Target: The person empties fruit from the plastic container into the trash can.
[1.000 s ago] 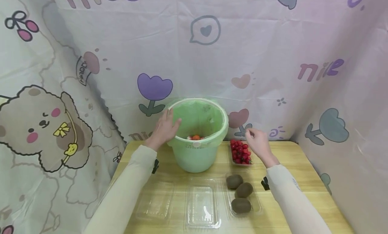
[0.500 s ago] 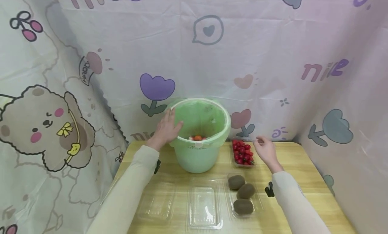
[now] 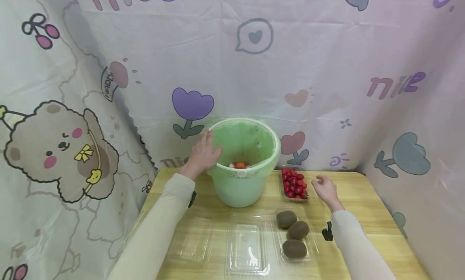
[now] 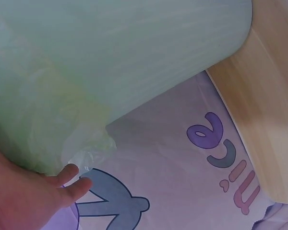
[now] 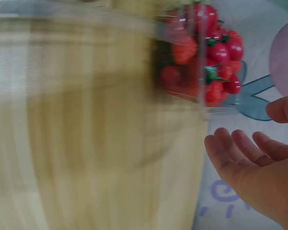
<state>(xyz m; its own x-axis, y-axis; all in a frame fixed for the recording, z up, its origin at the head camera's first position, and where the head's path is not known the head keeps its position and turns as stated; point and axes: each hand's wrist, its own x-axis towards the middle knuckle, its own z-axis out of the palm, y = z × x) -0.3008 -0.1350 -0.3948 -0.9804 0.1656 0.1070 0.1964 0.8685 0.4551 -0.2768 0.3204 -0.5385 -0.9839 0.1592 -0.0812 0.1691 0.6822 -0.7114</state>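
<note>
The left hand point(image 3: 204, 154), fingers extended, lies at the rim of the bucket point(image 3: 237, 191), apparently touching it; the right hand point(image 3: 326, 190), thumb and fingers apart, is empty, red fruit point(image 3: 295, 185) just to its left.

Bucket point(image 3: 238, 191) on table point(image 3: 357, 205), left of berries point(image 3: 293, 184)

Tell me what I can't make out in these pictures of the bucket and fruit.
Head: the bottom inside the green bucket, hidden by its front wall.
Left wrist: the rest of the left hand, cut off by the edge.
Right wrist: the grain of the tabletop, blurred.
</note>
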